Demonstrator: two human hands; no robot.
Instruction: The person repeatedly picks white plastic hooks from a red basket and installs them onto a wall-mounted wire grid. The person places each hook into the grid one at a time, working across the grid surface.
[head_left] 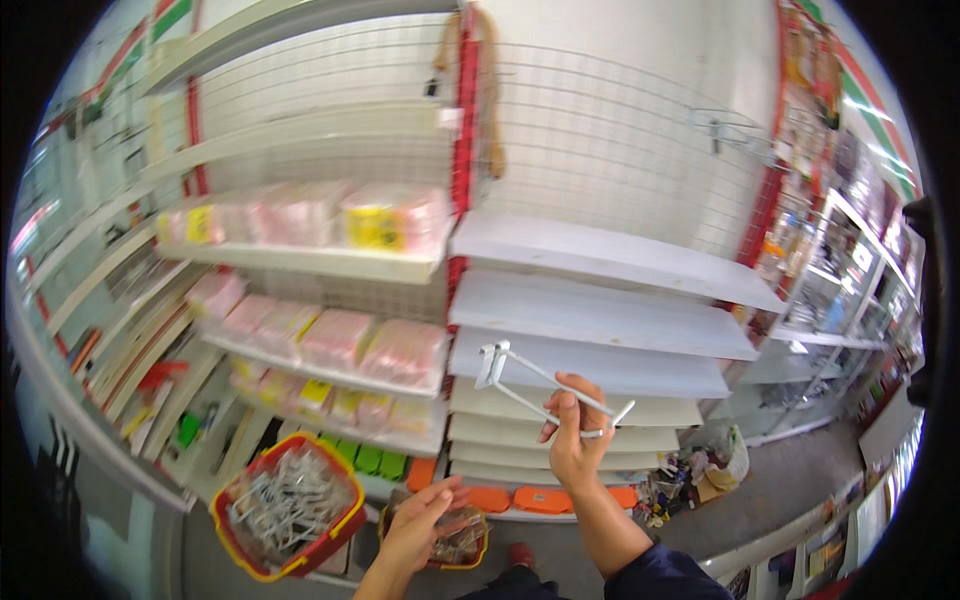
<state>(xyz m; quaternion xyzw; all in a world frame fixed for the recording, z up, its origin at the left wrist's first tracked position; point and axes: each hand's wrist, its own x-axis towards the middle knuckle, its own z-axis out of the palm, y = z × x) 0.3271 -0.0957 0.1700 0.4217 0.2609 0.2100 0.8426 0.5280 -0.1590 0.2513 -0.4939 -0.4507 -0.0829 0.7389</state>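
My right hand [574,436] is closed around a white metal display hook [527,372], a double-prong one with a bracket at its far left end. It is held up in front of the bare shelves [590,300]. Lower and to the left, my left hand [424,520] has its fingers loosely stretched out, with nothing seen in it. Partly behind that hand stands a basket [484,553] with a yellow rim, holding things in clear wrapping. A red basket [345,527] with a yellow rim, full of similar metal hooks [285,500], is at the lower left.
Shelves on the left carry pink-and-white packets [400,352]. A wire grid panel [610,130] rises behind the bare shelves, with one hook [716,130] on it. Orange cases [545,499] and green boxes [368,459] sit low down. Loose clutter [700,475] lies at the right.
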